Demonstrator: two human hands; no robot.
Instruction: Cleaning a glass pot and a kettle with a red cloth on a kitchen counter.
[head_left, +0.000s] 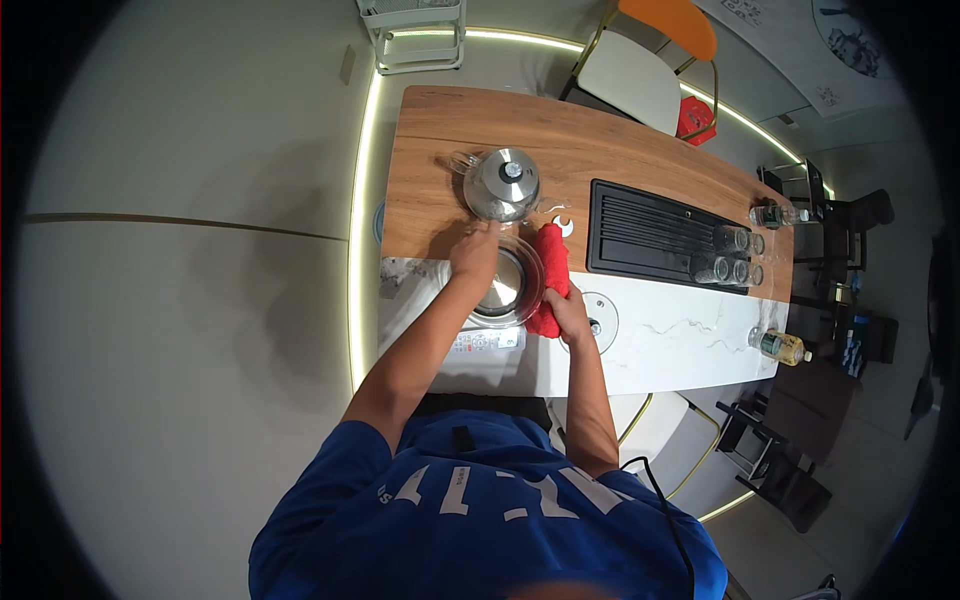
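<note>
My left hand (475, 253) is at the upper left rim of a clear glass pot (534, 274), its fingers near the base of a glass kettle; whether it grips the rim cannot be told. The glass kettle (501, 184) has a steel lid with a black-ringed knob and stands on the wood just beyond the pot. With my right hand (570, 311) I hold a rolled red towel (553, 262) against the pot's right side. A round glass lid (609, 309) lies partly behind my right hand. Below the pot is a white remote control (491, 340) with a small display.
A black slatted tea tray (637, 225) with several upturned glasses (726, 268) is to the right. One clear bottle (776, 216) and a bottle of yellow liquid (784, 347) lie or stand near the right end. Chairs (630, 79) border the table (450, 112), and a white cart (420, 56) is beyond it.
</note>
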